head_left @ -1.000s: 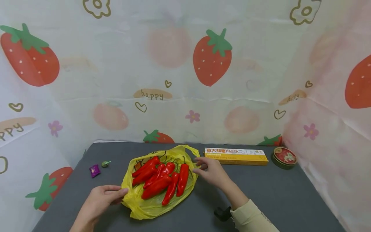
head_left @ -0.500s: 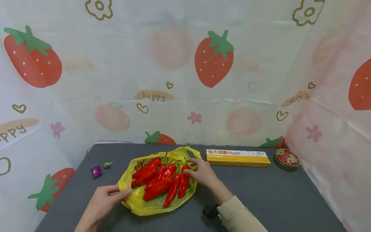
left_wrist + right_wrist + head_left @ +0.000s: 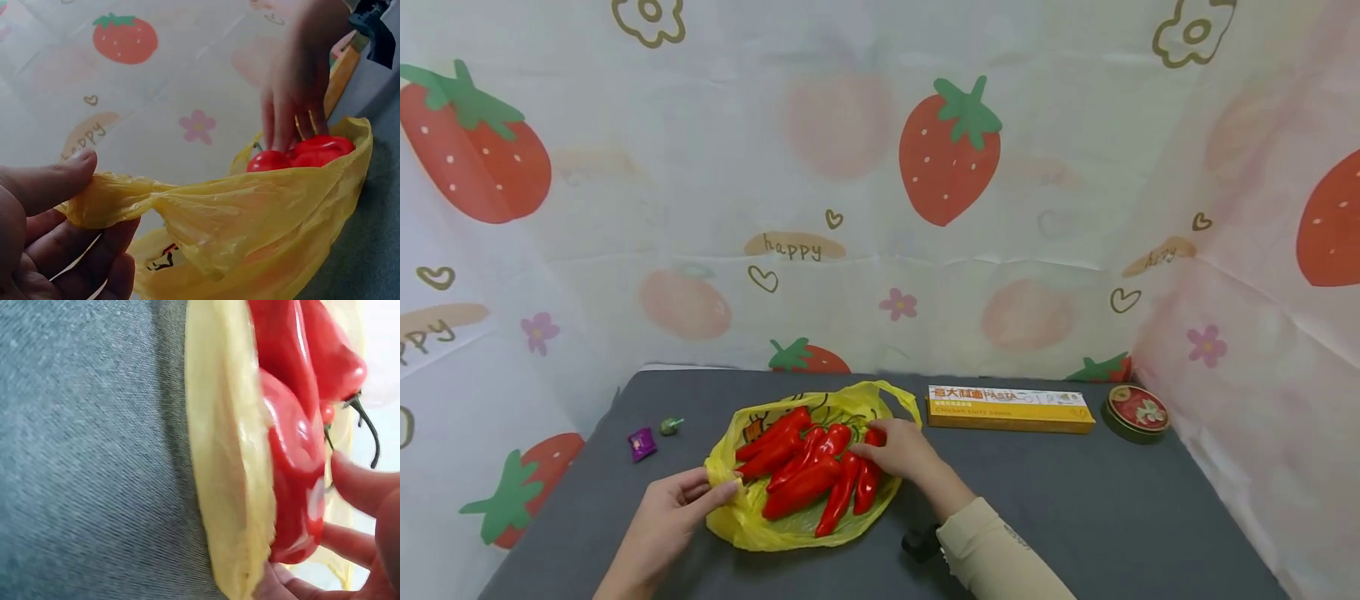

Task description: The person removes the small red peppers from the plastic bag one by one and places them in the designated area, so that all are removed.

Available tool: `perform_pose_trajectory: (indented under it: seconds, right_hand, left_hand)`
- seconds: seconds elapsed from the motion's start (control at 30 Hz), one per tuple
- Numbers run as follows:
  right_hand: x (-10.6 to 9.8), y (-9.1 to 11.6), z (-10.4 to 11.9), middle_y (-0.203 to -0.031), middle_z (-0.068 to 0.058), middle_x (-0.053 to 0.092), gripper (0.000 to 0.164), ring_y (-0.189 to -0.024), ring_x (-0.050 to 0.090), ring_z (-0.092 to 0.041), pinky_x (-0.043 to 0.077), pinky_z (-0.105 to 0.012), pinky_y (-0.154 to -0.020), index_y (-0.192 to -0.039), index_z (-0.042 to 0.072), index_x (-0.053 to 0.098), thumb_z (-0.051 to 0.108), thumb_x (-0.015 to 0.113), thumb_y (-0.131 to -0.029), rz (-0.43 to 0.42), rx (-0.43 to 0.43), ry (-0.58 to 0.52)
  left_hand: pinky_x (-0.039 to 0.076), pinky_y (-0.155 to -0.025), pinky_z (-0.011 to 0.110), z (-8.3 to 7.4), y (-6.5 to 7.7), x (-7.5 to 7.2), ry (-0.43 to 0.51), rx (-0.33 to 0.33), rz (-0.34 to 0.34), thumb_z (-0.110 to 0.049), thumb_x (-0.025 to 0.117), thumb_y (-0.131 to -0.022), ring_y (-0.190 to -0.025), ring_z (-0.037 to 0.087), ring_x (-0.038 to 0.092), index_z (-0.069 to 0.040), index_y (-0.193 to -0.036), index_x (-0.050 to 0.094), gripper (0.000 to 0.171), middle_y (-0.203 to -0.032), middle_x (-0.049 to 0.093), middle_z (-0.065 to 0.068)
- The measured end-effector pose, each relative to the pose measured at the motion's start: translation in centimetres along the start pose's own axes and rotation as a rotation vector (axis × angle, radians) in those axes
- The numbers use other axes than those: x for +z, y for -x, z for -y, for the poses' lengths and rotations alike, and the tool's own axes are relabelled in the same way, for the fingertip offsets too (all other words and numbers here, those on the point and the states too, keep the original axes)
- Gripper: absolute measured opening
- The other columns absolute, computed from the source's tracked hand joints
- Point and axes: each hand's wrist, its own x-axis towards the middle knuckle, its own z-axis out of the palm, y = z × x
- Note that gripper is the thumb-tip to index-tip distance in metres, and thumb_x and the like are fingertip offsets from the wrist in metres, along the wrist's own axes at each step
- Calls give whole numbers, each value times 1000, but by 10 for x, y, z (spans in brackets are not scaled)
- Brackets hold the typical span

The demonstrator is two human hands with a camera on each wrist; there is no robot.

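A yellow plastic bag (image 3: 741, 527) lies with its mouth spread wide, several red peppers (image 3: 805, 487) with thin green stems inside. At the bag's left rim, my left hand (image 3: 666, 517) pinches the film between thumb and fingers; the left wrist view has the bunched yellow film (image 3: 119, 197) drawn up there. My right hand (image 3: 898, 454) reaches over the right rim, fingers pointing down among the peppers. The right wrist view has my thumb near a stem and fingertips against the end of the rightmost pepper (image 3: 294, 494), the hand spread around it.
A yellow and white pasta box (image 3: 1011, 410) stands behind and right of the bag, with a round tin (image 3: 1137, 412) beyond it. A purple wrapped sweet (image 3: 642, 444) and a small green item (image 3: 671, 426) lie at the left. Printed cloth walls surround the grey table (image 3: 1075, 508).
My right hand has moved left from the bag's right rim and down over the peppers. My left hand keeps its hold on the left rim, shifting slightly.
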Motion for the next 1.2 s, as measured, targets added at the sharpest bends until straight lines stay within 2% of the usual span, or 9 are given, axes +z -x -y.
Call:
perform_pose_trajectory:
  seconds: [0.17,0.3,0.37,0.53,0.67,0.77,0.9,1.0,1.2]
  right_hand:
    - [-1,4,1,-131,-16,65,53,-114,62,-31,56,-46,-90,-134,12,66,34,78,-88,-64,38,-83]
    - [-10,8,0,-127,-18,67,46,-100,64,-28,58,-37,-73,-132,12,67,19,74,-88,-69,18,-206]
    - [-16,11,-2,-127,-17,67,41,-99,64,-27,57,-33,-68,-130,12,69,16,71,-89,-60,-8,-261]
    - [-29,18,-9,-123,-10,69,31,-100,65,-24,58,-32,-72,-125,15,73,14,67,-94,-65,-74,-407]
    - [-39,28,-14,-122,-13,68,32,-96,63,-22,57,-36,-74,-129,11,69,12,64,-98,-52,-90,-515]
    - [-44,34,-18,-125,-15,66,36,-100,63,-23,57,-36,-78,-133,12,66,16,68,-97,-35,-93,-561]
    - [-51,41,-25,-132,-16,64,45,-111,65,-27,59,-36,-85,-135,15,65,21,76,-91,-9,-87,-597]
    - [-58,48,-28,-134,-16,64,48,-115,65,-29,59,-38,-87,-137,15,64,21,77,-91,-7,-68,-610]
    - [-73,61,-37,-129,-14,66,50,-105,67,-25,60,-39,-80,-140,15,63,26,75,-92,-41,-20,-569]
  left_hand:
    - [57,-82,22,3,-1,-2,15,37,17,-32,74,-93,-90,10,70,3,-122,68,46,-108,76,10]
    - [56,-80,20,4,-2,-2,8,37,-24,-35,75,-92,-88,8,69,2,-120,70,46,-107,77,9]
    - [55,-79,20,5,-3,-2,-4,32,-43,-36,75,-92,-87,8,69,1,-118,71,46,-105,77,9]
    - [56,-79,22,6,-6,-1,-9,23,-47,-37,76,-91,-86,8,69,1,-118,70,48,-104,77,8]
    - [56,-82,21,7,-4,-4,15,10,-43,-36,76,-91,-89,6,70,2,-121,70,49,-105,77,8]
    - [56,-84,22,6,-2,-6,15,-1,-29,-35,76,-91,-90,7,70,2,-122,69,49,-106,77,9]
    - [57,-85,24,6,-1,-7,1,-12,-3,-35,76,-92,-89,10,70,2,-122,69,48,-106,77,9]
    - [57,-84,26,8,0,-7,-1,-14,-2,-35,76,-92,-88,10,70,2,-122,69,48,-104,77,8]
    - [57,-87,29,11,1,-9,-12,-25,-15,-35,75,-92,-90,9,70,3,-123,69,49,-105,77,8]
